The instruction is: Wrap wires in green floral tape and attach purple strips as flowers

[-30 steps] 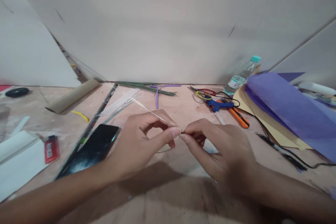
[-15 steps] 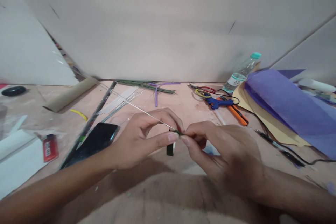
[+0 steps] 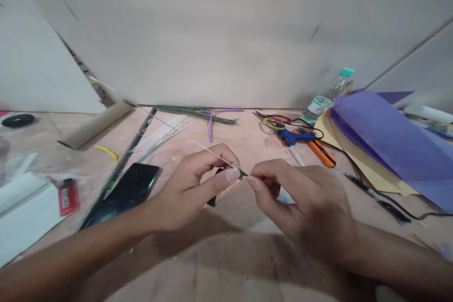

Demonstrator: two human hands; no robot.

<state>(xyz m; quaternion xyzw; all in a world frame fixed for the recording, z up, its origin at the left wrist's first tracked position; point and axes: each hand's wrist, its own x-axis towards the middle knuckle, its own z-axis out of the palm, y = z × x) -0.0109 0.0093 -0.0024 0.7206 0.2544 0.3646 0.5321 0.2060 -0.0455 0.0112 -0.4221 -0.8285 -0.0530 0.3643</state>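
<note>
Between thumb and fingers my left hand (image 3: pixel 198 184) pinches a thin pale wire (image 3: pixel 215 155), which slants up to the left. Green tape (image 3: pixel 242 173) is around the wire's right end, between my two hands. A dark green strip (image 3: pixel 212 201) hangs below my left fingers, partly hidden by them. My right hand (image 3: pixel 300 203) pinches the wire's green end at its tip, its fingertips close beside my left thumb.
Scissors, a blue glue gun (image 3: pixel 292 137), an orange cutter (image 3: pixel 322 153) and a bottle (image 3: pixel 320 99) lie or stand at right, beside purple paper (image 3: pixel 389 141). Green stems (image 3: pixel 198 114) lie behind my hands; a phone (image 3: pixel 132 188), red lighter (image 3: pixel 68 197) and cardboard tube (image 3: pixel 95 125) are at left.
The dark green strip has swung left and now hangs under my left fingers. The wire points up more steeply. My left hand has shifted slightly, and both hands keep their pinch.
</note>
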